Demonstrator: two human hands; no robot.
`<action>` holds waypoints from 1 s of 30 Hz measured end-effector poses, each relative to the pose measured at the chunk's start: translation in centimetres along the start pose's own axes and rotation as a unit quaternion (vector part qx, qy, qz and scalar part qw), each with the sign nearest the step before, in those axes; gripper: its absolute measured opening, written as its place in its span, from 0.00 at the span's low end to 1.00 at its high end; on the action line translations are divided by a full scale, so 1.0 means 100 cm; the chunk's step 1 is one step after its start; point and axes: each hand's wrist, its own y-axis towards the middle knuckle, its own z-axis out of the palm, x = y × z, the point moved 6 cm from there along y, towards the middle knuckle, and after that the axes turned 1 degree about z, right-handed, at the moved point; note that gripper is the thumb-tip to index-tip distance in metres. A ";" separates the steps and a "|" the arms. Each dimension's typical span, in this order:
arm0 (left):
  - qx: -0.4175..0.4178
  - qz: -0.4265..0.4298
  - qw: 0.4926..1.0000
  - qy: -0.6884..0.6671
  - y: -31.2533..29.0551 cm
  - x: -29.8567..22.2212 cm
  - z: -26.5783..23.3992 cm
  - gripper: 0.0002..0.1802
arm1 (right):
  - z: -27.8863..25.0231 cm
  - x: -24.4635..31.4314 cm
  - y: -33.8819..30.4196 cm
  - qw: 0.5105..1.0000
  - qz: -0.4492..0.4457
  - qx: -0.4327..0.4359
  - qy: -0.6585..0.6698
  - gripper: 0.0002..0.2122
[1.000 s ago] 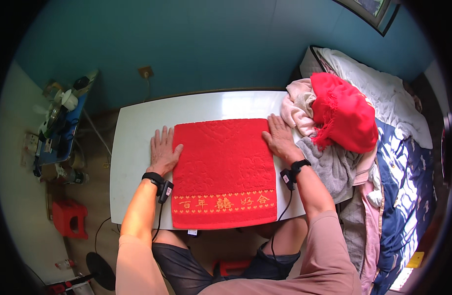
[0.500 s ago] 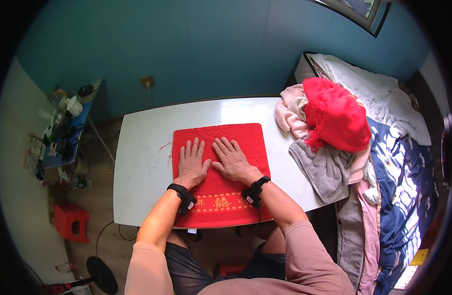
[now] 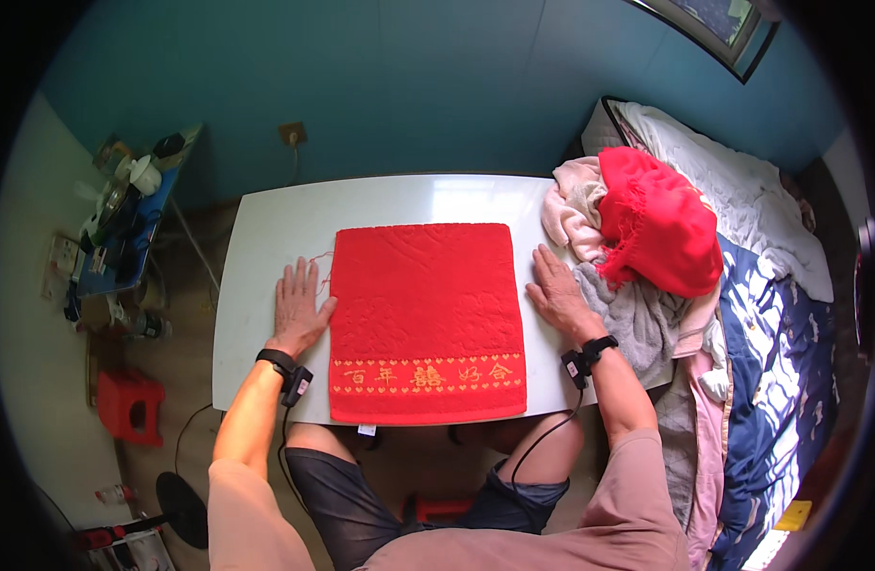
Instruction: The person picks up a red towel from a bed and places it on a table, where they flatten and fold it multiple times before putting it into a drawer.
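A red towel [image 3: 423, 295] lies flat and squared on the white table [image 3: 266, 233], with a yellow woven band of hearts and characters along its near end. A small white tag [image 3: 366, 430] pokes out under its near edge, and loose red threads trail from its left side. My left hand [image 3: 300, 309] rests on the tabletop just left of the towel, fingers stretched out, holding nothing. To the towel's right, my right hand [image 3: 559, 293] also lies flat on the table, empty, close to a grey towel [image 3: 637, 314]. Both wrists wear black straps with small cabled devices.
A bunched red fringed cloth [image 3: 661, 224] and a pale pink towel [image 3: 575, 205] are heaped at the table's right. Beyond them is a bed with a blue patterned quilt [image 3: 770, 381]. On the left stand a cluttered blue side table [image 3: 142, 238] and a red stool [image 3: 131, 407].
Both hands have left the red towel's surface and moved apart, one to each side of it, onto the table. The towel's surface now looks smoother and is fully uncovered.
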 end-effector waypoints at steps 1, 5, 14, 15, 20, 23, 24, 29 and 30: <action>0.000 -0.003 1.000 0.000 -0.004 0.003 -0.001 0.47 | 0.000 0.001 -0.001 1.000 -0.002 0.001 0.001 0.31; -0.012 0.011 0.998 -0.063 0.005 -0.017 -0.022 0.46 | -0.021 0.013 -0.002 0.996 0.009 0.002 0.093 0.29; -0.023 0.105 0.991 -0.076 0.084 -0.053 -0.027 0.44 | -0.011 0.024 0.075 0.988 -0.060 0.018 0.142 0.25; -0.016 0.105 0.992 -0.073 0.092 -0.054 -0.023 0.43 | -0.007 0.019 0.084 0.988 -0.059 0.020 0.142 0.25; -0.028 0.106 0.989 -0.101 0.108 -0.040 -0.007 0.38 | -0.008 0.032 0.128 0.993 -0.037 0.039 0.102 0.23; -0.059 0.102 0.983 -0.141 0.106 -0.043 -0.019 0.31 | -0.003 0.036 0.140 0.994 -0.021 0.039 0.103 0.18; -0.068 0.087 0.982 -0.155 0.106 -0.045 -0.025 0.26 | -0.001 0.034 0.140 0.994 -0.012 0.052 0.096 0.15; -0.092 0.074 0.979 -0.167 0.099 -0.045 -0.047 0.12 | -0.012 0.038 0.131 0.996 -0.021 0.040 0.082 0.09; -0.107 0.065 0.974 -0.187 0.096 -0.046 -0.055 0.09 | -0.018 0.040 0.127 0.994 -0.026 0.037 0.104 0.10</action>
